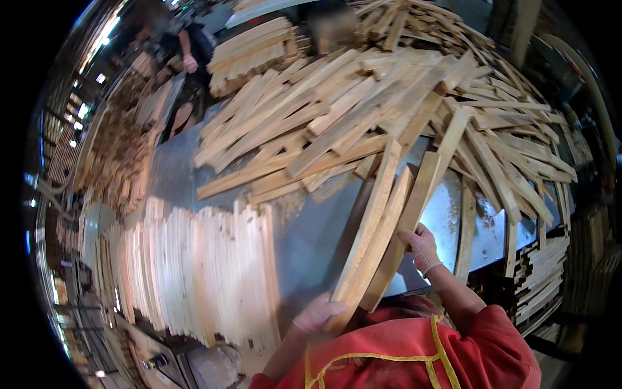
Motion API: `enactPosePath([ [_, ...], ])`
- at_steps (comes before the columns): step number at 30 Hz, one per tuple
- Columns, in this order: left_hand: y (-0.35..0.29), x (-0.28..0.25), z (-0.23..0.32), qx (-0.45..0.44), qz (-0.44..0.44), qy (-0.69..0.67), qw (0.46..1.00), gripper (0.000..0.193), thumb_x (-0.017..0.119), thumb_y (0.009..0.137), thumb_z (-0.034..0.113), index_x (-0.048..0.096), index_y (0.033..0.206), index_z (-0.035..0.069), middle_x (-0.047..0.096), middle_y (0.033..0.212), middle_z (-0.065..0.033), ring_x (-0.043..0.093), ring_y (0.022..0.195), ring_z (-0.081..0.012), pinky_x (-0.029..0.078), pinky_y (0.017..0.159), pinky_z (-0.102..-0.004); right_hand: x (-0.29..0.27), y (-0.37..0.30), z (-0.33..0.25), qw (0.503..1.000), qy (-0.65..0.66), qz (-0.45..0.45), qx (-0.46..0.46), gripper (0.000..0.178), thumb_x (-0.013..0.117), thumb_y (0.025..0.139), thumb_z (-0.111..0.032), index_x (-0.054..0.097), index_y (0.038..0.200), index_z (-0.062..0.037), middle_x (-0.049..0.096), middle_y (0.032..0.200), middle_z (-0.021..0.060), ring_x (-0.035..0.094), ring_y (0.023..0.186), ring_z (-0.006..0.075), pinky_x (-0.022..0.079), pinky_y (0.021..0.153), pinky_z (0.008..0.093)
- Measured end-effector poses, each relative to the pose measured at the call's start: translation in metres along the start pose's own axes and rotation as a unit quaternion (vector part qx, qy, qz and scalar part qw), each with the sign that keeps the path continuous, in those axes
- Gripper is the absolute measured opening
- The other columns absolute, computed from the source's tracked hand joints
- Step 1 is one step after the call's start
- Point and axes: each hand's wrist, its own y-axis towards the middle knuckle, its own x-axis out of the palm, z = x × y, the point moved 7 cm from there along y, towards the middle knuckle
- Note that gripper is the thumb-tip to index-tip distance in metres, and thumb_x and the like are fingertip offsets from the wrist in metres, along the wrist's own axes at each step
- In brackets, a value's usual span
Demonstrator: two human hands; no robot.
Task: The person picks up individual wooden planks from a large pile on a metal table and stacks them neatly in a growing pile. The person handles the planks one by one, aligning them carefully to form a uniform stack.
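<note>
Several long wooden strips (pixel 370 236) slant away from my body over the metal table. My left hand (pixel 316 314), in a pale glove, is closed round their near ends. Farther up on the right, my gloved right hand (pixel 424 249) grips the edge of the rightmost strip (pixel 403 236), its thumb over the side. This strip stands slightly apart from the other two at its far end. Beyond them spreads a large loose heap of similar strips (pixel 343 110), lying crosswise over one another.
A tight row of pale strips (pixel 207 272) lies left of my left hand on the metal table (pixel 304 233). Stacked wood (pixel 249 55) stands at the back. Another person's gloved hand (pixel 190 63) shows far left. More strips (pixel 541 279) are piled at the right.
</note>
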Motion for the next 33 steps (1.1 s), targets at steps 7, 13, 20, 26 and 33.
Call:
enactPosePath([
  [7, -0.105, -0.027, -0.076, 0.028, 0.146, 0.075, 0.986, 0.081, 0.077, 0.094, 0.034, 0.042, 0.159, 0.002, 0.069, 0.131, -0.0129, 0.068, 0.118, -0.0252, 0.053, 0.101, -0.0401, 0.144, -0.074, 0.100, 0.970, -0.182, -0.137, 0.086, 0.029, 0.073, 0.092, -0.021, 0.067, 0.114, -0.0029, 0.068, 0.083, 0.0088, 0.064, 0.072, 0.0205, 0.053, 0.066, 0.0373],
  [13, -0.155, -0.029, -0.051, -0.048, 0.381, 0.287, 0.878, 0.060, 0.070, 0.097, 0.032, 0.055, 0.144, -0.001, 0.075, 0.114, -0.0261, 0.074, 0.105, -0.0391, 0.055, 0.095, -0.0463, 0.245, -0.108, 0.107, 0.871, -0.425, -0.233, -0.082, 0.064, 0.071, 0.088, -0.030, 0.055, 0.144, -0.0034, 0.075, 0.115, 0.0245, 0.072, 0.107, 0.0409, 0.055, 0.094, 0.0467],
  [20, -0.197, -0.082, -0.077, 0.049, 0.402, 0.339, 0.849, 0.038, 0.067, 0.098, 0.035, 0.068, 0.114, 0.000, 0.073, 0.092, -0.0161, 0.070, 0.084, -0.0248, 0.056, 0.074, -0.0406, 0.273, -0.110, 0.121, 0.870, -0.417, -0.256, -0.060, 0.068, 0.074, 0.088, -0.025, 0.051, 0.150, -0.0060, 0.076, 0.118, 0.0220, 0.073, 0.110, 0.0367, 0.056, 0.096, 0.0447],
  [26, -0.300, -0.251, -0.134, 0.346, 0.567, 0.069, 0.744, 0.013, 0.068, 0.101, 0.015, 0.070, 0.109, 0.004, 0.067, 0.097, -0.0005, 0.062, 0.087, -0.0142, 0.055, 0.080, -0.0345, 0.314, -0.110, 0.131, 0.775, -0.458, -0.428, -0.081, 0.067, 0.073, 0.087, -0.038, 0.050, 0.137, 0.0003, 0.071, 0.121, 0.0316, 0.067, 0.114, 0.0479, 0.050, 0.101, 0.0521],
  [33, -0.403, -0.285, -0.027, -0.142, 0.813, 0.327, 0.460, 0.074, 0.067, 0.095, 0.030, 0.046, 0.159, -0.001, 0.059, 0.149, -0.0249, 0.062, 0.132, -0.0356, 0.048, 0.112, -0.0460, 0.149, 0.000, -0.024, 0.860, -0.323, -0.015, -0.396, 0.060, 0.073, 0.091, -0.034, 0.060, 0.141, -0.0039, 0.072, 0.126, 0.0228, 0.066, 0.119, 0.0422, 0.051, 0.104, 0.0493],
])
